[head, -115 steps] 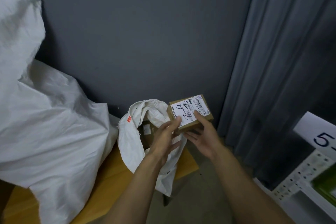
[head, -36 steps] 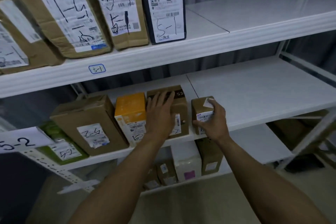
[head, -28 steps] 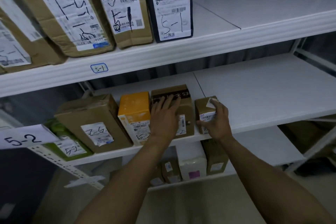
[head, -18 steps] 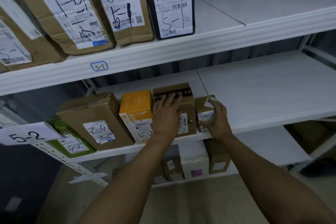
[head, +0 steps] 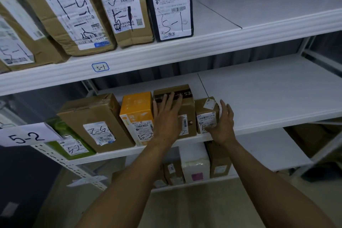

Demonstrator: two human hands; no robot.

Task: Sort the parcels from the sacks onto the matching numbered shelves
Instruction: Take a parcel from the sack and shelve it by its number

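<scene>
The small brown parcel (head: 206,109) stood on the middle shelf (head: 268,98), just left of the right grip (head: 224,127) and up against the dark-taped brown box (head: 188,109) beneath the left grip (head: 167,118). Half a second before, the right fingers had been curled over the parcel's top. Now they had straightened and stood along its right face, with only the thumb low across the front label. That grip was open and about to let go, holding nothing firmly. The left grip had not shifted: it lay flat, fingers spread, pressing on the top and front of the dark-taped box, apparently steadying the row while the newcomer was nudged in.

Left of the left grip stood the orange box (head: 136,109), then a larger brown carton (head: 92,114) and a green parcel (head: 63,135), each with 5-2 written on it. The paper tag (head: 27,136) at the far left of that shelf read 5-2 as well. A few seconds back, by the sack, the small parcel's label had also shown a handwritten 5-2, so it seemed to be on the right shelf. In this frame the thumb hid most of that writing.

I judged this parcel as good as placed. It sat upright at the end of the row, with bare shelf beyond the right grip. What remained was to draw both grips away without tipping it and go back for the next one.
</scene>
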